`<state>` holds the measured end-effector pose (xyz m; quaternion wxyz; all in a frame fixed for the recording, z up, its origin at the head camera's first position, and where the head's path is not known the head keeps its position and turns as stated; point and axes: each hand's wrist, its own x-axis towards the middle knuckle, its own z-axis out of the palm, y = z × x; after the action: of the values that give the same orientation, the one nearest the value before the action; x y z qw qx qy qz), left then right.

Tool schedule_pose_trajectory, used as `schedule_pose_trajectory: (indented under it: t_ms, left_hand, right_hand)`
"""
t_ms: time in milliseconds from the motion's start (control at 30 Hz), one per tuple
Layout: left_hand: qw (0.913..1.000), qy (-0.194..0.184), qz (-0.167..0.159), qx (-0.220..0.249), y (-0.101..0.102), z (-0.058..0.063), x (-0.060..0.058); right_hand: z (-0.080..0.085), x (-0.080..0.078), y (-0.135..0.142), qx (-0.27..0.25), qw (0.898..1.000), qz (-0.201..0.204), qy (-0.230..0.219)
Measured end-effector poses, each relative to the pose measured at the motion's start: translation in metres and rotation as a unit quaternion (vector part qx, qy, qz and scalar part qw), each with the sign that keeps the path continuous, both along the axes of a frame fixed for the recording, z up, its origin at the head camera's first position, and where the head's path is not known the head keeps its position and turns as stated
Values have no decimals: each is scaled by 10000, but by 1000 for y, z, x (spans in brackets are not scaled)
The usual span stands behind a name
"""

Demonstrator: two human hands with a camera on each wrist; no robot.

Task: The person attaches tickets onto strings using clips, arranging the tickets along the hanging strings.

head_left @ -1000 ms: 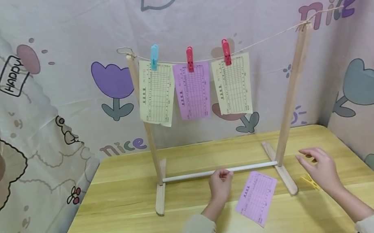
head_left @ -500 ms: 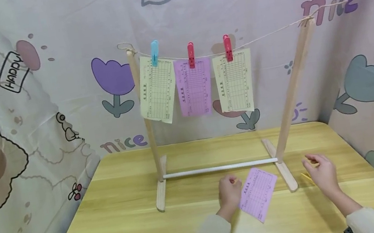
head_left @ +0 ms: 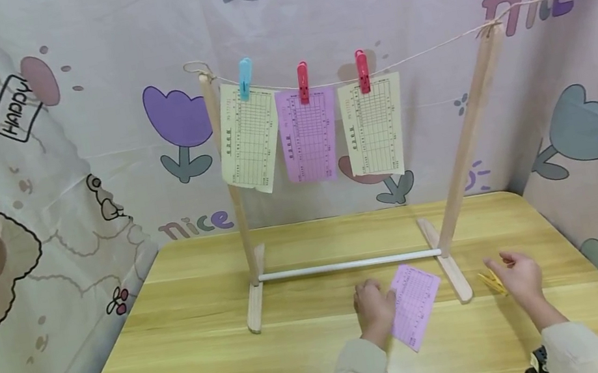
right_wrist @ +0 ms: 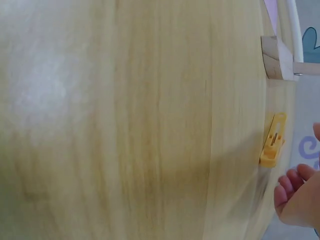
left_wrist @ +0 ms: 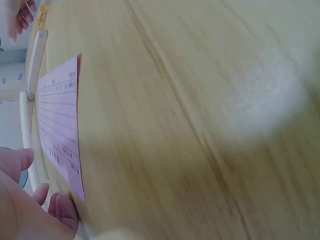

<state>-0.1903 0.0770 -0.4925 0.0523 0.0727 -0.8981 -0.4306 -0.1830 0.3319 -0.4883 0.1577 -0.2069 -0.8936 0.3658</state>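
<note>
My left hand [head_left: 375, 311] is at the left edge of a purple printed slip [head_left: 415, 303] lying on the table. Its fingers are loosely bent, and the thumb overlaps the slip's edge in the head view. In the left wrist view a gap shows between thumb and fingers, with the slip [left_wrist: 60, 115] beyond them. My right hand [head_left: 519, 278] hovers beside a yellow clothespin [head_left: 492, 283], thumb and fingers apart. The right wrist view shows that clothespin [right_wrist: 274, 141] lying on the wood, just off the curled fingertips [right_wrist: 295, 175].
Behind stands a wooden frame with posts [head_left: 469, 138], feet [head_left: 454, 278] and a white crossbar [head_left: 348, 265]. From its string [head_left: 431, 51] hang two cream slips [head_left: 250, 142] and a purple slip [head_left: 310, 138], held by a blue clothespin [head_left: 245, 79] and two red clothespins [head_left: 303, 83].
My left hand has moved right and down from near the crossbar to the slip's edge. My right hand has lowered toward the yellow clothespin. The head view has tilted slightly.
</note>
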Motion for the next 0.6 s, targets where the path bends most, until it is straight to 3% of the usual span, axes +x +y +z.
schedule_pose_trajectory:
  t_ms: [267,467,600]
  left_hand:
    - [9975,-273,192,-628,8,5,2]
    - [9867,-390,458,-1510,17,3,1]
    - [9822,-343,517,-1775,19,2,0]
  right_hand:
    - [-4,1,0,91,9977,436,-505]
    - [-6,0,2,385,9918,1000,-694]
    - [-5,-3,1,707,9881,1158,-727]
